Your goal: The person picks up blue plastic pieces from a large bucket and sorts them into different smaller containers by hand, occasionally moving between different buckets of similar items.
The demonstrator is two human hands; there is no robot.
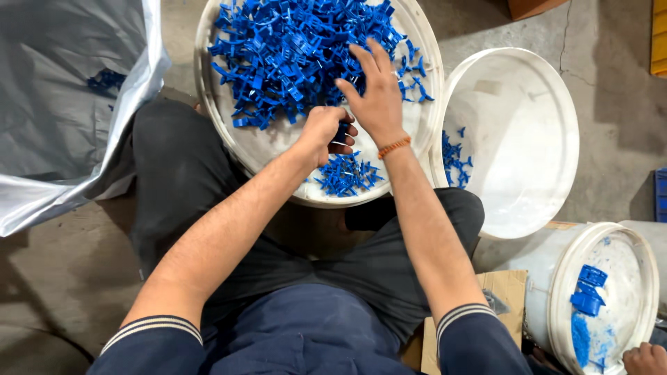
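Observation:
A round white tub (208,104) sits between my knees, piled with several small blue plastic pieces (292,48). My left hand (325,133) is closed around one blue piece near the tub's front. My right hand (375,94) lies flat with fingers spread on the edge of the pile, holding nothing that I can see. A smaller heap of blue pieces (346,175) lies just below both hands at the tub's near rim.
A white bucket (528,90) with a few blue pieces (455,158) stands to the right. Another white bucket (629,250) with blue scraps stands at lower right, with another person's hand (645,360) beside it. A silver plastic bag (62,104) lies at left.

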